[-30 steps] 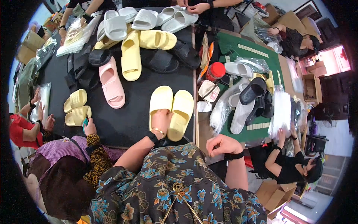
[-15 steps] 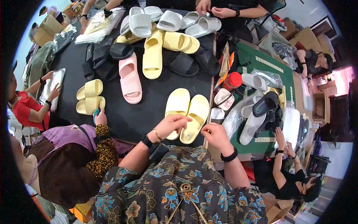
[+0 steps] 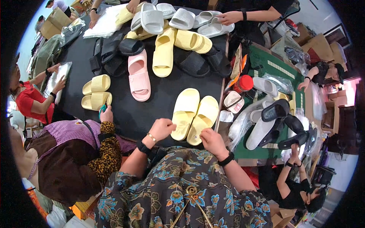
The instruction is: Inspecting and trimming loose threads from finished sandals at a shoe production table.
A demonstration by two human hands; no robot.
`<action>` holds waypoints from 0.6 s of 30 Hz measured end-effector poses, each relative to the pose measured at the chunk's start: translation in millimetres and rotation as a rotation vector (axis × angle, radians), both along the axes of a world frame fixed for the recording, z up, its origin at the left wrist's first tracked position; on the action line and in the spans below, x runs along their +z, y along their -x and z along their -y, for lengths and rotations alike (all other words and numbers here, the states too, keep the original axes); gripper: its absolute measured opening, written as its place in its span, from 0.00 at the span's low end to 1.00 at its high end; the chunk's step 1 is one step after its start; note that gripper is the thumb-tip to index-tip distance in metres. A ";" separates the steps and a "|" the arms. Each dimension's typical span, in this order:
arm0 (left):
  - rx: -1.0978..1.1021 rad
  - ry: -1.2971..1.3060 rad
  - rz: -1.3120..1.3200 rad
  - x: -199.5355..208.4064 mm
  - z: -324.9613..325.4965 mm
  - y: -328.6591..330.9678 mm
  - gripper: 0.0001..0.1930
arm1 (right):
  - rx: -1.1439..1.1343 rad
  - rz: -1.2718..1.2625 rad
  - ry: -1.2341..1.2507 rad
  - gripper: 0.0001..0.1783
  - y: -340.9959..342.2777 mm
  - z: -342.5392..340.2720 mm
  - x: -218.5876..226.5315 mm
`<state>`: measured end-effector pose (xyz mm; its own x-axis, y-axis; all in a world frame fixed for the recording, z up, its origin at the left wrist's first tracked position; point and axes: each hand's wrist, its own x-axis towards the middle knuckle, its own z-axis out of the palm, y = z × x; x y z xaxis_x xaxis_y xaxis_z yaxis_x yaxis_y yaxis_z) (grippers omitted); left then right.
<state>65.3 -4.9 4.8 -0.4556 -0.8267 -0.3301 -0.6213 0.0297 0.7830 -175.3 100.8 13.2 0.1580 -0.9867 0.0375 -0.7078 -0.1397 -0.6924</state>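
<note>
- Head view: a pair of smooth pale-yellow slide slippers [image 3: 185, 106] lies side by side on the black-topped table [image 3: 125, 117], directly before the person.
- The left hand [image 3: 161, 129] is beside the left slipper's near end, fingers curled; whether they grip anything, I cannot tell.
- The right hand [image 3: 213, 142] is at the right slipper's near end, thumb and fingers close together; any hold is unclear.
- Judged by layout, pairing is done; the pair lies unbagged. Beyond, a ribbed pink slipper [image 3: 139, 81] and ribbed light-grey slippers [image 3: 152, 21] lie loose.
</note>
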 end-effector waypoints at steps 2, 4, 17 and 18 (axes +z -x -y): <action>-0.102 -0.039 0.086 -2.1 -8.5 -4.7 0.14 | 0.028 -0.016 -0.020 0.03 0.7 -4.9 -13.4; -0.155 -0.051 0.155 -10.6 -16.0 -12.9 0.15 | 0.064 -0.040 -0.034 0.03 -0.7 -7.0 -24.2; -0.403 -0.355 0.485 -14.2 -17.3 -1.7 0.18 | 0.060 -0.088 -0.054 0.03 6.8 5.7 -48.3; -0.406 -0.351 0.483 -20.6 -18.4 -0.7 0.18 | 0.062 -0.101 -0.060 0.03 7.0 6.6 -49.5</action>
<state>66.0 13.6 -15.8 -0.4401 -0.4319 -0.7873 -0.8940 0.1287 0.4291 -182.2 94.2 -36.3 0.2183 -0.9750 -0.0408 -0.7657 -0.1452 -0.6266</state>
